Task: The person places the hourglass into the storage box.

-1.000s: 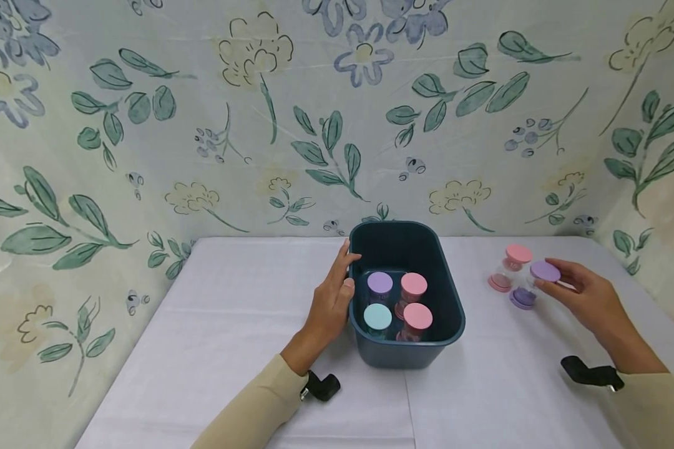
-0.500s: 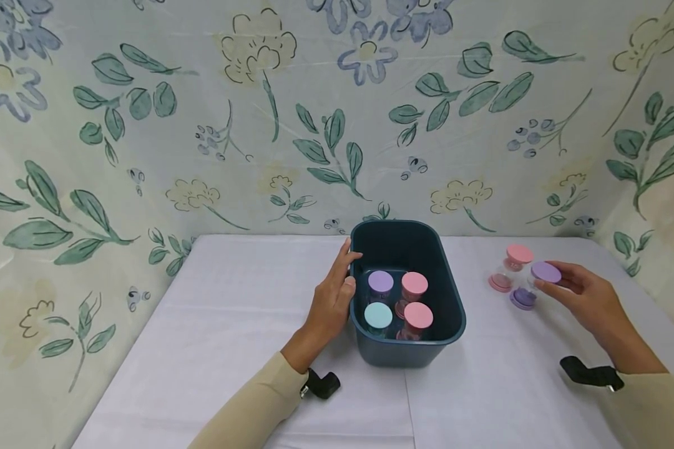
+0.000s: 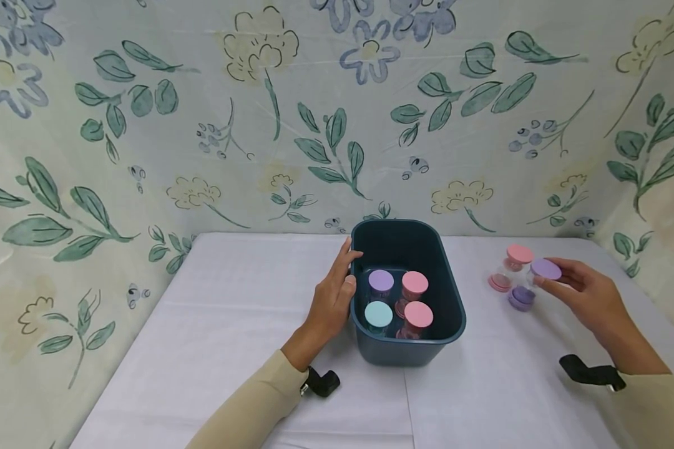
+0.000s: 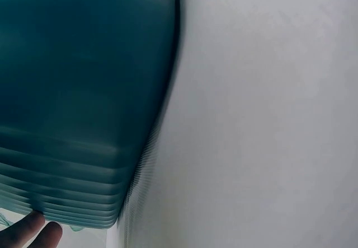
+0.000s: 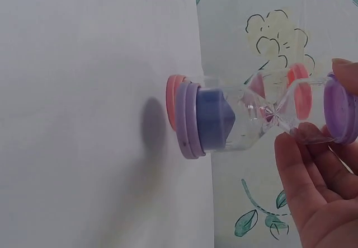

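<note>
Purple hourglass (image 3: 523,295) pinched in the right hand (image 3: 586,293)

Head view first: over on the right of the white tablecloth (image 3: 230,324), the right hand's thumb and fingers are clamped at the purple cap. Just beyond stands a pink hourglass (image 3: 509,268) (tight quarters, those two), so lifting straight, then easing toward the near side, looks wisest. In the middle, the dark teal bin (image 3: 410,355) holds a purple-topped timer (image 3: 380,282) far left, a pale-aqua-topped one (image 3: 379,315) near left, and two pink-topped ones (image 3: 414,284) on the right. The left hand (image 3: 328,302) lies along the bin's left side, fingers fairly straight: a good brace, worth leaving light.

To the left wrist: two fingertips at the bin's ribbed wall, the rest out of sight.

And the right wrist: purple sand (image 5: 215,119) heaped at the bottom, glass near upright, base seemingly just off the cloth. A level, gentle grip should suit that clear waist.
</note>
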Action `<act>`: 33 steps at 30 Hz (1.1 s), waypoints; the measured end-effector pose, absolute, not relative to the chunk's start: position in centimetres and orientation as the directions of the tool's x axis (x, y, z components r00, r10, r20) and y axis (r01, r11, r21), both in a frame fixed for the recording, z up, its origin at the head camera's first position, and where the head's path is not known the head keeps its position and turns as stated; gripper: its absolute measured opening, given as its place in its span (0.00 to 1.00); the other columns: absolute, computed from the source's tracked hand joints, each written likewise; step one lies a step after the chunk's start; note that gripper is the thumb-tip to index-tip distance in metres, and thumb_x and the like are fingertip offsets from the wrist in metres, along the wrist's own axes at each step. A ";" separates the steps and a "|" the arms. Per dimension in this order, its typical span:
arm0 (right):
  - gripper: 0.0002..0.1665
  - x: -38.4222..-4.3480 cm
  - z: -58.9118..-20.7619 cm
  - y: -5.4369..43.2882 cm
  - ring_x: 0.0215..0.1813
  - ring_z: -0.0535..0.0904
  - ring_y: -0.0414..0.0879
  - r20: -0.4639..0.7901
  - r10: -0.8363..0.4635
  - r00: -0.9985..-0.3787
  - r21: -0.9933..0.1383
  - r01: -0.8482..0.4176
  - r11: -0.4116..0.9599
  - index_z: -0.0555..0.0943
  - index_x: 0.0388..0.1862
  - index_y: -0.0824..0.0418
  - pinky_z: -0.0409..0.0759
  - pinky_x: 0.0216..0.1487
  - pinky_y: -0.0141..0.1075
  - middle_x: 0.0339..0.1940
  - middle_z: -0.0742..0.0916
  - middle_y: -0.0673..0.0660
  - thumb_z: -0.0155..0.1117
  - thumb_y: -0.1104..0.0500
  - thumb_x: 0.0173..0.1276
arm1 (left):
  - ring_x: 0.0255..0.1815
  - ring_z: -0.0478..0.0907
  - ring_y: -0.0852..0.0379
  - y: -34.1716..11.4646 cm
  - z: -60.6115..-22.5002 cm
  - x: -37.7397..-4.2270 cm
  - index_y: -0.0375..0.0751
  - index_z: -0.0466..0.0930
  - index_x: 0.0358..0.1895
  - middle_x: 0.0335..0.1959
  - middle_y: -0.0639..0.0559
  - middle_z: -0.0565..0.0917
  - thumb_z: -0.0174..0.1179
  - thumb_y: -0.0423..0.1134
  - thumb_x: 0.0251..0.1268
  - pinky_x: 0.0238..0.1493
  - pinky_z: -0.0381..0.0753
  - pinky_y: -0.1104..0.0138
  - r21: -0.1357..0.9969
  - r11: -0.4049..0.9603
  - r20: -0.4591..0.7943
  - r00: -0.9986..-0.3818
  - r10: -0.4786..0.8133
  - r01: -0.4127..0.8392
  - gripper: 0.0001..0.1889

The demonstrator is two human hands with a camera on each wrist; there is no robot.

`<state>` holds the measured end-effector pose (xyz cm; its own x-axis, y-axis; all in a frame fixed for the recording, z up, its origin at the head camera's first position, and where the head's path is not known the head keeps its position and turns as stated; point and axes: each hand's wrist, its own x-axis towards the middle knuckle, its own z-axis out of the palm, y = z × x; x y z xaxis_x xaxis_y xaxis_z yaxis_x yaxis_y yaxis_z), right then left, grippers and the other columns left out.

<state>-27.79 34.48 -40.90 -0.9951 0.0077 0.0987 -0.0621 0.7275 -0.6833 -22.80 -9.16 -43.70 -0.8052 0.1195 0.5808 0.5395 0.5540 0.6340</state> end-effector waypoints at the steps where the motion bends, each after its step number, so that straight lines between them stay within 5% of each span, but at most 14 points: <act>1: 0.46 -27.7 -40.8 34.4 0.64 0.68 0.68 0.100 0.007 -0.995 -0.687 -0.064 0.724 0.63 0.72 0.61 0.79 0.36 0.22 0.67 0.72 0.69 0.60 0.36 0.64 | 0.75 0.53 0.59 -9.2 -43.7 -22.8 0.46 0.60 0.70 0.78 0.54 0.49 0.28 0.53 0.76 0.66 0.65 0.53 0.634 0.556 0.578 -0.807 0.119 0.537 0.28; 12: 0.43 -27.1 -40.1 33.2 0.65 0.67 0.65 0.095 0.014 -0.995 -0.718 -0.059 0.694 0.64 0.73 0.57 0.79 0.39 0.23 0.67 0.71 0.68 0.62 0.39 0.65 | 0.75 0.53 0.59 -9.1 -43.7 -22.7 0.48 0.60 0.71 0.78 0.55 0.49 0.29 0.52 0.75 0.66 0.65 0.54 0.645 0.561 0.561 -0.820 0.114 0.519 0.27; 25: 0.40 -26.8 -38.6 31.4 0.65 0.68 0.60 0.192 -0.015 -0.981 -0.716 -0.151 0.682 0.67 0.69 0.59 0.69 0.39 0.12 0.65 0.73 0.64 0.63 0.40 0.64 | 0.75 0.53 0.60 -9.2 -43.9 -22.7 0.53 0.59 0.71 0.79 0.57 0.48 0.28 0.54 0.75 0.66 0.66 0.54 0.645 0.562 0.560 -0.821 0.113 0.517 0.26; 33: 0.36 -26.9 -37.9 30.3 0.62 0.72 0.52 0.258 -0.049 -0.965 -0.718 -0.225 0.659 0.70 0.67 0.58 0.70 0.41 0.12 0.62 0.75 0.58 0.65 0.44 0.65 | 0.75 0.53 0.59 -9.2 -43.9 -22.7 0.47 0.60 0.70 0.79 0.54 0.49 0.28 0.53 0.75 0.66 0.65 0.53 0.643 0.556 0.568 -0.815 0.117 0.528 0.28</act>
<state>-26.92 30.29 -37.89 -0.9650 -0.0489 0.2578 -0.2252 0.6585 -0.7181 -22.69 -9.23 -43.89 -0.8147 0.1166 0.5680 0.5275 0.5557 0.6426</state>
